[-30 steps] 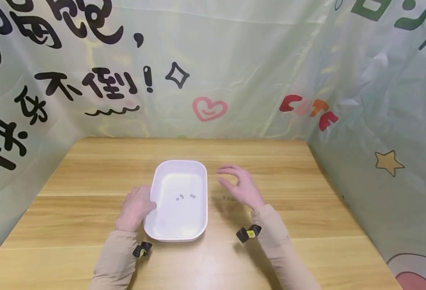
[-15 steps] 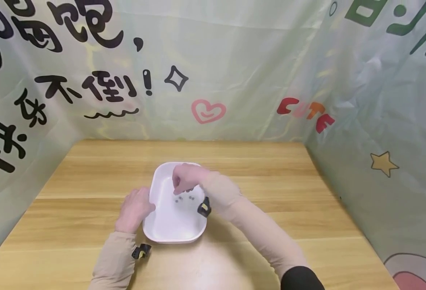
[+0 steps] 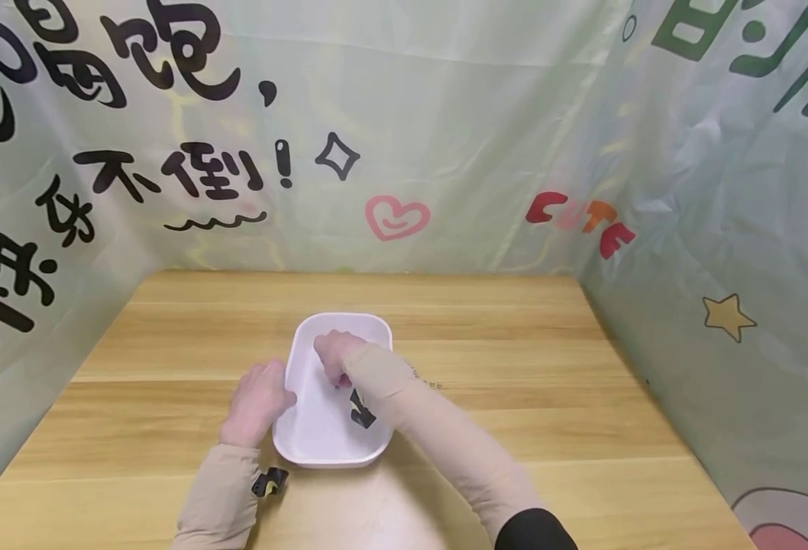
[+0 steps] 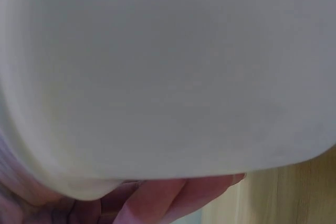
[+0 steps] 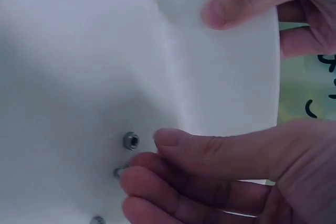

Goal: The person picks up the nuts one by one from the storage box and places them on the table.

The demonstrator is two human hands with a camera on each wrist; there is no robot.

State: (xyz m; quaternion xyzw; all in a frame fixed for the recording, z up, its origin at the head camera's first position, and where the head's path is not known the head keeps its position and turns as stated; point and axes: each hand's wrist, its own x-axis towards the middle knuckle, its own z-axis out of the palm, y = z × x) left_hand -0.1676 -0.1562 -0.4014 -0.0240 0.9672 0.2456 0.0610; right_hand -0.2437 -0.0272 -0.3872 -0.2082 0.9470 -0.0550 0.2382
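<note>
In the head view, the tray (image 3: 315, 431) sits on the tabletop (image 3: 170, 344), its left rim gripped by the left hand (image 3: 256, 401); the right hand (image 3: 338, 354) dips inside. Tiny nuts (image 3: 434, 385) lie just right of it. In the left wrist view, fingers (image 4: 152, 203) show past the tray's edge. In the right wrist view, three metal nuts (image 5: 131, 140) lie in the tray near curled fingertips; whether these pinch anything cannot be told.

On the far side of the pale green fabric backdrop (image 3: 445, 114), bold black Chinese characters (image 3: 214, 173) at left read "不倒!". Further right, rounded letters (image 3: 598, 216) in red, pink and orange spell "CUTE". The slanted black characters (image 3: 11, 263) farther left and cropped dark green characters (image 3: 693, 50) at right cannot be read surely.
</note>
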